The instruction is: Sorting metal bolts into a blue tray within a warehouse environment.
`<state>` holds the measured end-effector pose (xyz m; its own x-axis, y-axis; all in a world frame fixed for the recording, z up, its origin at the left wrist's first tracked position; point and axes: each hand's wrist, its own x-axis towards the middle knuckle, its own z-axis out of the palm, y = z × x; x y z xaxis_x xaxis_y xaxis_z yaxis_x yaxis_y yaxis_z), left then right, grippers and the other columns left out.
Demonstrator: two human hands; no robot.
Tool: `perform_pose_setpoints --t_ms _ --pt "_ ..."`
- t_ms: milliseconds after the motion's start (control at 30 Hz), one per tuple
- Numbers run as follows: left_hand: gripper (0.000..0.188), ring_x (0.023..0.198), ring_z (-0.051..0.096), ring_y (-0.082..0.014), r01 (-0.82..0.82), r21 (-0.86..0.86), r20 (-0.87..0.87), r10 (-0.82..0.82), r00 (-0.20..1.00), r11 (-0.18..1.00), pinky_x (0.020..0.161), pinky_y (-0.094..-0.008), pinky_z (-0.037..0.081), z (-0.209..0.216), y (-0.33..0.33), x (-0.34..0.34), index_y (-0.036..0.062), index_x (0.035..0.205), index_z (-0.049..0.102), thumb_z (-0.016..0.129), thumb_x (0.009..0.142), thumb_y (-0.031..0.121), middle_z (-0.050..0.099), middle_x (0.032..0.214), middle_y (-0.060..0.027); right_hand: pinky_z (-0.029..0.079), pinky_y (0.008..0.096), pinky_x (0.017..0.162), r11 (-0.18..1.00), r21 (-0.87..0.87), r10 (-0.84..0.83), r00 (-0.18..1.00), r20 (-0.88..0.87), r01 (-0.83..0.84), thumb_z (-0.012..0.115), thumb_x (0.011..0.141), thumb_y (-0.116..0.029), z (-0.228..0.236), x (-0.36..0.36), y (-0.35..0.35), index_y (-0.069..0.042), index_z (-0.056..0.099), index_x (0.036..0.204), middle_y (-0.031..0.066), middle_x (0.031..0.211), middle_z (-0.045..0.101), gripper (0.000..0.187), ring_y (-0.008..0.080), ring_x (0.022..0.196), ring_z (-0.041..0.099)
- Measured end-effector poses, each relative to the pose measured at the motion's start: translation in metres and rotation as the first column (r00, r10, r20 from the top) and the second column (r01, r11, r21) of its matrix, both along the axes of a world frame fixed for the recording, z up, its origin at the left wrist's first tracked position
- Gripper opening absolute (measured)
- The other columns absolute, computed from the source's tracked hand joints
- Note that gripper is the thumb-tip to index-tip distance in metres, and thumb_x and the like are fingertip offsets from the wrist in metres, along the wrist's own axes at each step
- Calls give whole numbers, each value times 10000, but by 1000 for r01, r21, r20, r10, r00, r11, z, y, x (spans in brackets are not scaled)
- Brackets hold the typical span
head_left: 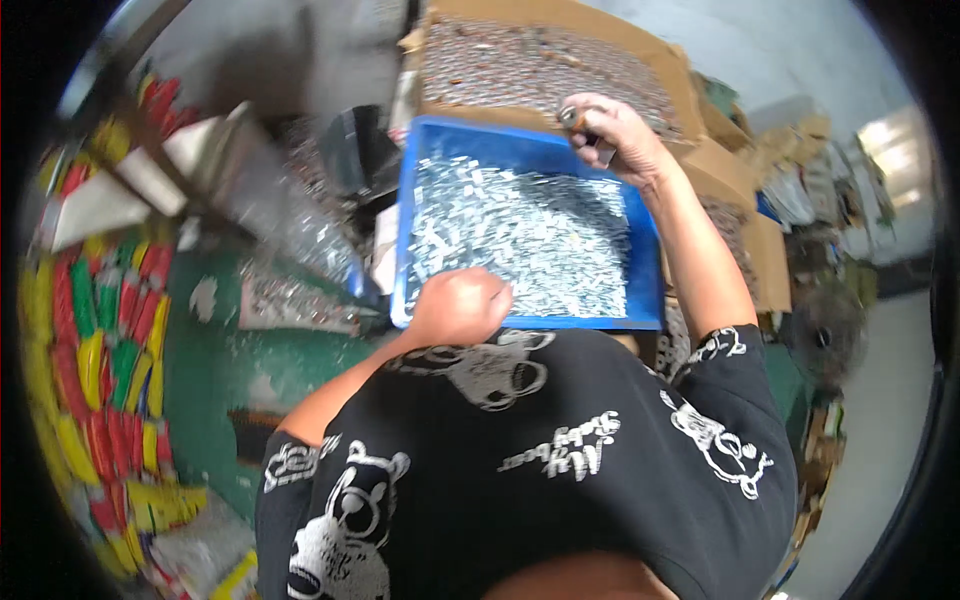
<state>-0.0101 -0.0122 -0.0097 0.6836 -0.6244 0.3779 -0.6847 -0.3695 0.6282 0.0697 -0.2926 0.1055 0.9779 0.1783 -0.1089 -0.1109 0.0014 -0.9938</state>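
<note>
A blue plastic bin [648, 262] lies in front of me, filled with many small silvery metal pieces [520, 235]. My left hand [462, 304] is closed in a fist over its near left edge; what the fingers hold, if anything, is hidden. My right hand [618, 135] is raised at the far right corner of the bin, its fingers curled round a small dark piece with a round metal end [571, 117] and a bit of orange. Blur hides the exact kind of that piece. Behind the bin stands an open cardboard box [560, 12] full of small reddish-grey parts [500, 65].
Rows of red, yellow and green packets [105, 375] cover the left side. A dark plastic container [362, 150] and a clear bag [300, 225] sit left of the bin. More cardboard [765, 255] and a fan [825, 335] stand at the right. The green floor [220, 375] is worn.
</note>
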Motion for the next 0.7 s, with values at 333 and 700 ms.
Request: perform_pose_setpoints --t_ms 333,700 --pt "260 645 618 -351 -117 49 69 113 991 992 592 -455 496 8 -6 -8 40 663 623 639 856 213 596 674 -152 540 296 817 972 -234 91 967 238 -34 543 977 -150 -63 66 108 1 485 1355 113 1165 632 410 173 957 653" --pt "298 609 608 -355 -466 135 370 392 842 874 555 -438 482 6 4 -5 44 632 612 655 853 240 611 676 -148 465 435 930 185 -982 531 836 136 43 748 750 -209 -142 -115 -47 -90 616 1147 140 1053 581 435 358 1073 516"
